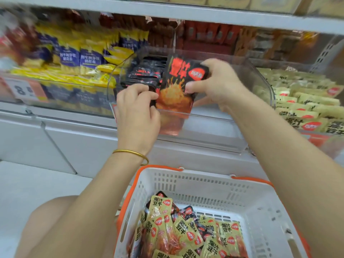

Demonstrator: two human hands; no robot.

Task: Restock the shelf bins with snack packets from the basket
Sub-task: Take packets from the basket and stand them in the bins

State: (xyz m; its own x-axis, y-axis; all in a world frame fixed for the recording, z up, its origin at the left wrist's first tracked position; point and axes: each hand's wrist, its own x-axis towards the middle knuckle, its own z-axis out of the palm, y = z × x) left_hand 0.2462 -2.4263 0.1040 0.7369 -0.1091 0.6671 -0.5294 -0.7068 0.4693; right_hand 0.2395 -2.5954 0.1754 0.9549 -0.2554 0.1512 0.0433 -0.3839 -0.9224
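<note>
Your right hand (214,81) pinches a black snack packet (178,84) upright inside the clear bin (260,84) — your left hand (137,103) grips stacked black packets (143,75) beside it. Basket (214,185) below holds more.

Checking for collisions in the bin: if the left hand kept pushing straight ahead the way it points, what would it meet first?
Probably the row of black snack packets standing in the clear plastic bin, right ahead of the left hand; depth is uncertain.
</note>
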